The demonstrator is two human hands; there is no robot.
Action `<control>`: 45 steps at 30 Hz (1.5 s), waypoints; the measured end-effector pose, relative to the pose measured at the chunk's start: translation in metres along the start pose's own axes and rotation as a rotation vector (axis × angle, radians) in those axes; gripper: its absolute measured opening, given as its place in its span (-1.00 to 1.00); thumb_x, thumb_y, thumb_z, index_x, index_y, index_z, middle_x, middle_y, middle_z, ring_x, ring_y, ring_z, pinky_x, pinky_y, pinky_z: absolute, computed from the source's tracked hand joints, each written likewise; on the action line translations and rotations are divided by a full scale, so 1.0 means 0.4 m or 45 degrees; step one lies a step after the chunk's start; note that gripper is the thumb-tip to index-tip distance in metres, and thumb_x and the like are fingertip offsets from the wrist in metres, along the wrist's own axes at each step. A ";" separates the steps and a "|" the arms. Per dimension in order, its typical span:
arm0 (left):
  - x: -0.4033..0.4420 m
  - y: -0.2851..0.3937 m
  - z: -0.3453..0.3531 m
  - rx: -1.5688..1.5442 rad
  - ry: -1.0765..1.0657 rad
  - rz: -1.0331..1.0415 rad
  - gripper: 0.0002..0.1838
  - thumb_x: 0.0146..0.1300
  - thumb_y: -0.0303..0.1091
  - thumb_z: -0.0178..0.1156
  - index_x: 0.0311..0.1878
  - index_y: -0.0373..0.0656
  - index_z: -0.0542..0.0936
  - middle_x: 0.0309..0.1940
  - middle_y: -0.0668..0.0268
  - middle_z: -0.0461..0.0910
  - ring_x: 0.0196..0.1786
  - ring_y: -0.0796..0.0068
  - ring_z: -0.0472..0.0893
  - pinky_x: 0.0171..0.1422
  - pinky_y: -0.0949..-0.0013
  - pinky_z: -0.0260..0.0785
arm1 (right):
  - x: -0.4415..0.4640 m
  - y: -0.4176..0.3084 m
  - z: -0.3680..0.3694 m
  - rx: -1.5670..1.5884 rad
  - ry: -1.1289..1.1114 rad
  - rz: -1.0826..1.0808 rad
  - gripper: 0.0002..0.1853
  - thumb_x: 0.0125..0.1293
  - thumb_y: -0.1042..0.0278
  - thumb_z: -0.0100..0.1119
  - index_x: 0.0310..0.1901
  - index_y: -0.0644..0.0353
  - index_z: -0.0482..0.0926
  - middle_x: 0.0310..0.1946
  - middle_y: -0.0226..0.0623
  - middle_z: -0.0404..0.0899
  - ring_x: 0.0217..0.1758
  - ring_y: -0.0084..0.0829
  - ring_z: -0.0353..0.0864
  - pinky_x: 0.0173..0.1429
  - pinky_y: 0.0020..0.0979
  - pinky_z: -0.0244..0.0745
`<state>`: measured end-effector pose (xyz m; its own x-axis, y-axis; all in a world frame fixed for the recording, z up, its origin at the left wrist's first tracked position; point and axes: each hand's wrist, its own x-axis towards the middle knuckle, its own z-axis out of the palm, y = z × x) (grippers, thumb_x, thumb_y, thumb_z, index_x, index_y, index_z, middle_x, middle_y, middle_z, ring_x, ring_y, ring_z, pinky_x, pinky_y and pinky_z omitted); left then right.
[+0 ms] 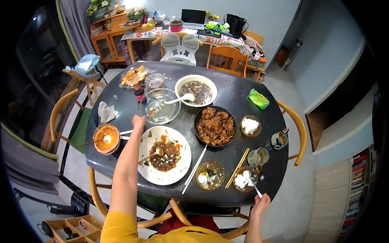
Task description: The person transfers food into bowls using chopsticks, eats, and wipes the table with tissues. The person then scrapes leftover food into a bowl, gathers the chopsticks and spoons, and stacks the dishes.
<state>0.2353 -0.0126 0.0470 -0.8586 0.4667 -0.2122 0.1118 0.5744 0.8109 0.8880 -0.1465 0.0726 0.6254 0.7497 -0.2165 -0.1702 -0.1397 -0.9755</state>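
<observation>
- Pinching white spoon (255,187) between fingers of right hand (260,203), with tip in small bowl (241,190) of white food (239,181).
- Curling left hand (139,120) beside glass dish (168,116); cannot tell whether gripping anything.
- Cannot read small bottle label (139,96) or cut-off book spines (358,169).

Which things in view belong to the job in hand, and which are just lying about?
Likely in the job:
- right hand, holding a white utensil
- small bowl beneath it
- left hand, near the clear dish

Seemingly lying about:
- green packet
- pale cloth
- laptop
- black bag
</observation>
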 end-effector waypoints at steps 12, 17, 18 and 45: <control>0.045 0.049 0.005 -0.723 -0.420 -0.348 -0.69 0.10 -0.61 -0.14 -0.05 -0.39 0.19 -0.49 -0.06 0.48 -0.55 -0.07 0.57 -0.63 0.08 0.52 | -0.049 -0.029 0.051 0.384 -0.457 0.487 -0.43 0.34 -0.08 -0.20 0.18 0.23 0.19 -0.30 0.02 0.47 -0.36 -0.08 0.58 -0.29 -0.15 0.56; 0.035 0.111 -0.086 -0.600 -0.523 -0.338 -0.72 0.09 -0.58 -0.10 -0.12 -0.47 0.21 -0.36 -0.13 0.44 -0.51 -0.13 0.57 -0.62 -0.01 0.52 | -0.004 -0.069 0.080 0.267 -0.620 0.577 -0.49 0.36 0.14 -0.15 0.25 0.23 0.11 -0.19 0.07 0.50 -0.37 -0.05 0.61 -0.32 -0.14 0.60; 0.027 0.109 -0.102 -0.629 -0.485 -0.249 -0.73 0.09 -0.57 -0.10 -0.13 -0.50 0.24 -0.33 -0.15 0.44 -0.50 -0.09 0.57 -0.60 0.03 0.54 | 0.004 -0.073 0.082 0.193 -0.696 0.575 -0.48 0.35 0.19 -0.13 0.26 0.24 0.09 -0.20 0.07 0.50 -0.37 -0.05 0.61 -0.32 -0.14 0.60; -0.844 0.119 -0.313 -0.568 -1.074 -0.060 -0.39 -0.04 -0.65 -0.09 0.20 -0.40 0.15 -0.51 0.05 0.53 -0.49 0.24 0.62 -0.49 0.32 0.55 | 0.119 -0.174 0.109 -0.526 -1.122 0.605 -0.61 0.10 0.62 -0.28 0.03 0.35 0.29 -0.53 0.11 0.50 -0.62 -0.10 0.57 -0.59 -0.24 0.58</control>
<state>0.4678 -0.2269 0.2254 -0.1947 0.8808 -0.4316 -0.2644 0.3766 0.8878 0.8964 -0.0730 0.1319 -0.2321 0.7396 -0.6317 0.1221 -0.6222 -0.7733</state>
